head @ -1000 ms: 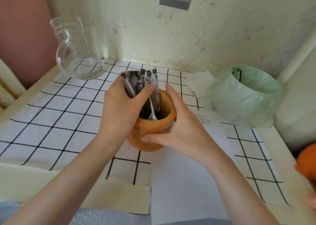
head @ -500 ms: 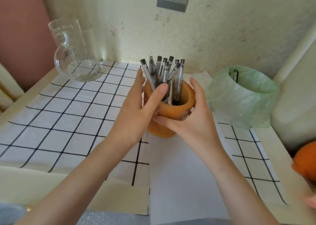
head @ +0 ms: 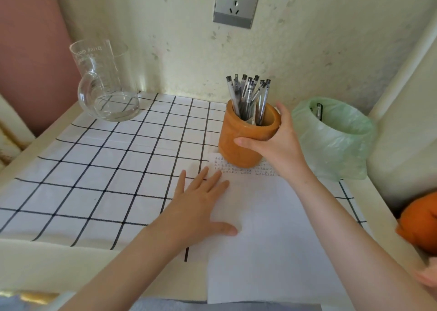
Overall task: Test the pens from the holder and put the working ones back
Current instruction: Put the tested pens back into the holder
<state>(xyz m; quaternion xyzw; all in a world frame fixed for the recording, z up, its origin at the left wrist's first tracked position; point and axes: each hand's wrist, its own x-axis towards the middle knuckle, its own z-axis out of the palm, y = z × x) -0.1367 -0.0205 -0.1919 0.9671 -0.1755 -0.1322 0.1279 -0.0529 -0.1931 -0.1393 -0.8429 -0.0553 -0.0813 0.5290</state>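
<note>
While the right hand (head: 275,145) grips the orange holder (head: 246,136) around its side, the holder stands upright on the far end of the paper sheet (head: 272,239), with the pens (head: 248,96) upright inside. The left hand (head: 198,204) rests flat, fingers spread, across the sheet's left edge and the checked cloth (head: 94,168).

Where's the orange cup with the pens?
In the head view, the orange pen holder stands right of centre on the paper's far edge, gripped by the right hand, beside the green plastic bag.

The lower halves of the pens (head: 248,95) are hidden inside the holder (head: 236,145), and the print on the paper (head: 272,239) cannot be read.
</note>
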